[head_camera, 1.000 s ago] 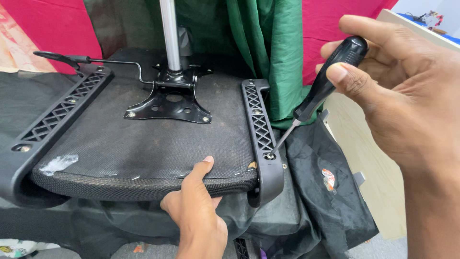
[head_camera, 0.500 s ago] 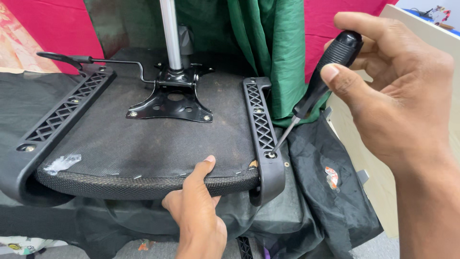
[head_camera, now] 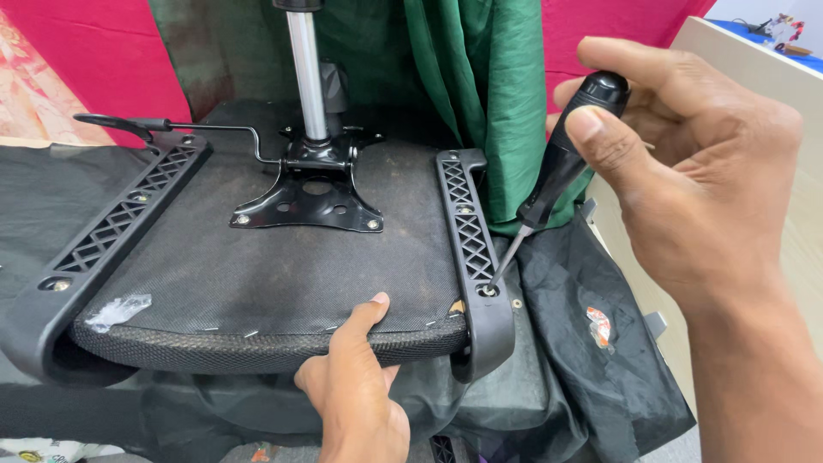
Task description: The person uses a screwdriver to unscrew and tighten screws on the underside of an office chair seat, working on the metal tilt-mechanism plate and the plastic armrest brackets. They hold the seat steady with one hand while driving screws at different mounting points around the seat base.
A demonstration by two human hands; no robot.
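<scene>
Head view | upturned chair seat [head_camera: 283, 274], underside up, on dark cloth [head_camera: 600, 360] | left hand [head_camera: 356, 394] grips the front edge, thumb on top, steadying it | right hand [head_camera: 686, 180] closed around black screwdriver [head_camera: 557, 167], tip set in a screw [head_camera: 489, 291] at the right side rail's [head_camera: 467, 231] front end | metal post [head_camera: 304, 77] rises from the centre plate [head_camera: 309, 201].

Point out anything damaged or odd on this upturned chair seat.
A whitish torn scrap clings to the seat underside near its front left corner, and loose staples poke out along the front edge.
</scene>
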